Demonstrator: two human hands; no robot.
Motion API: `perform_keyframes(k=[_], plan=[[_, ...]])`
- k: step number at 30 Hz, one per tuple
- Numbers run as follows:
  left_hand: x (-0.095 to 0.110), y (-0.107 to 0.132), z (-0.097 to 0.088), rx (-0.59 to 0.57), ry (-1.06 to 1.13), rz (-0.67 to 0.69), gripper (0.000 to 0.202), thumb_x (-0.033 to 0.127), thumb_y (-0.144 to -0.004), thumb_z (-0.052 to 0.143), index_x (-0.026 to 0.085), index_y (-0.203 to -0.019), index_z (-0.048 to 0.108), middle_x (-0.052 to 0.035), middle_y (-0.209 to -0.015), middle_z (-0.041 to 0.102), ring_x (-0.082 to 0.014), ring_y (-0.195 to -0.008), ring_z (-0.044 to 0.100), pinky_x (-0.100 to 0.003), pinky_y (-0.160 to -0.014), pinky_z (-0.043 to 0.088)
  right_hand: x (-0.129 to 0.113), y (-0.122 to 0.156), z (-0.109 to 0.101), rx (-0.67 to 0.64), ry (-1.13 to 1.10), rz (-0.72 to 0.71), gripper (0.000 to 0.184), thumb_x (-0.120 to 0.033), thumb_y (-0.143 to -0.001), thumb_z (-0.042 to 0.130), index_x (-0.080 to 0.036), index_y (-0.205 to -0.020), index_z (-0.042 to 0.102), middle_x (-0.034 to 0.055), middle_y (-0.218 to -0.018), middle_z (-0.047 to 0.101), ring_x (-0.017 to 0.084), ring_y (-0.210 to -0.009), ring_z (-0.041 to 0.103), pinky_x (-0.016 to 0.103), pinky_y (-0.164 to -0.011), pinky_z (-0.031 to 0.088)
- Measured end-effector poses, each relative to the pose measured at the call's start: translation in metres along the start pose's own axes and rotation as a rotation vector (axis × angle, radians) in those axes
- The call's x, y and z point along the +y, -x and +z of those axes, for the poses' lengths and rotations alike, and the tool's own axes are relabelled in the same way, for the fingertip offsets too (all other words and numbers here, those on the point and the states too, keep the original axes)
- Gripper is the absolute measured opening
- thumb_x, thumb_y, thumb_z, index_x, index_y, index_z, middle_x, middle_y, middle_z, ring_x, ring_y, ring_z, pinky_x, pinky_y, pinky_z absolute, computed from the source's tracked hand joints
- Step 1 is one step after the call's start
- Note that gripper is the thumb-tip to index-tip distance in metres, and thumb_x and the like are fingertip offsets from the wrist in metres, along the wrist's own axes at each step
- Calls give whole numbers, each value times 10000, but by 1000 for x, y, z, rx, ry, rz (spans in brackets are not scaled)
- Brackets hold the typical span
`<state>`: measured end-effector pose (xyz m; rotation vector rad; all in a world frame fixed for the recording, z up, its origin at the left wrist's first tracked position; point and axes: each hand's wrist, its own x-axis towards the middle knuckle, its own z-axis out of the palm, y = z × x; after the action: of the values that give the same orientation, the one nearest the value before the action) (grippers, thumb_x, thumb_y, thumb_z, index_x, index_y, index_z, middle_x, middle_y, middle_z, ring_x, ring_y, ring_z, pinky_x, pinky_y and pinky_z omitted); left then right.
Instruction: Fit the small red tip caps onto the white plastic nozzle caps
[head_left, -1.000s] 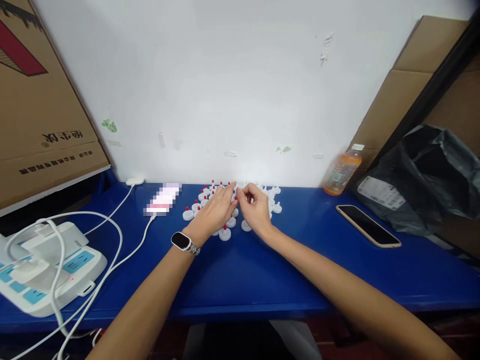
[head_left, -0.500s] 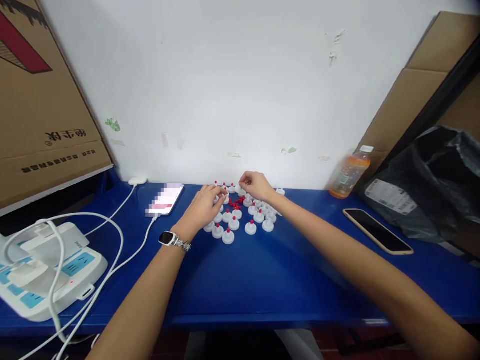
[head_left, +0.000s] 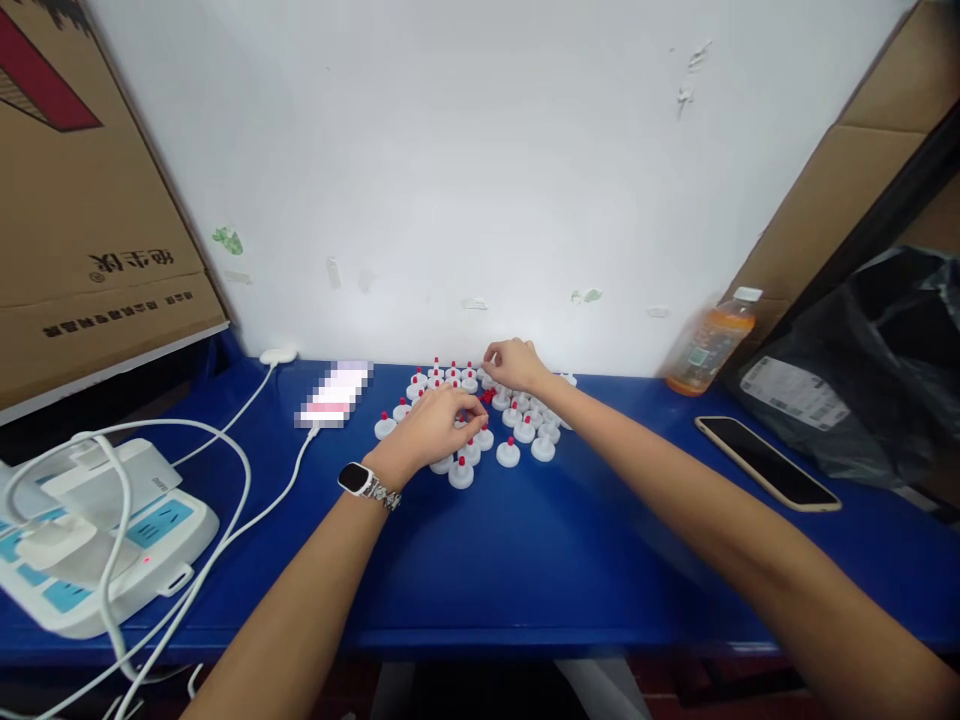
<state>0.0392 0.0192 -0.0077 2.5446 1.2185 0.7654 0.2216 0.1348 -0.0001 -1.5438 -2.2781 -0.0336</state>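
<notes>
Several small white caps with red tips stand in a cluster on the blue table near the wall. A little heap of loose red pieces lies in the middle of the cluster. My left hand, with a watch on its wrist, rests over the cluster's left part, fingers curled and pinched at the red pieces. My right hand reaches to the cluster's far side, fingers pinched together on something small that I cannot make out.
A blurred phone on a white cable lies left of the caps. A white power strip sits at the left edge. An orange drink bottle, a dark phone, a black bag and cardboard boxes stand around.
My hands, close together a second ago, have parted. The right hand reached to the far side of the cluster. The left hand went left, then came back to the red pieces.
</notes>
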Motion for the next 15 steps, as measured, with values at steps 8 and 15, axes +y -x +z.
perform_keyframes(k=[8, 15], plan=[[-6, 1, -5, 138, -46, -69, 309, 380, -977, 447, 212, -930, 702, -49, -936, 692, -230, -924, 599, -389, -860, 455, 4, 3, -4, -54, -18, -7, 130, -226, -846, 619, -179, -817, 736, 68, -892, 762, 227, -918, 650, 417, -982, 342], [-6, 1, -1, 279, -158, -74, 467, 450, -943, 542, 226, -1351, 503, -91, -1291, 589, -292, -1196, 504, -462, -1016, 419, -22, 45, -29, 26, -755, -94, 191, -334, -833, 669, -153, -835, 731, 43, -787, 743, 164, -736, 642, 290, -726, 467]])
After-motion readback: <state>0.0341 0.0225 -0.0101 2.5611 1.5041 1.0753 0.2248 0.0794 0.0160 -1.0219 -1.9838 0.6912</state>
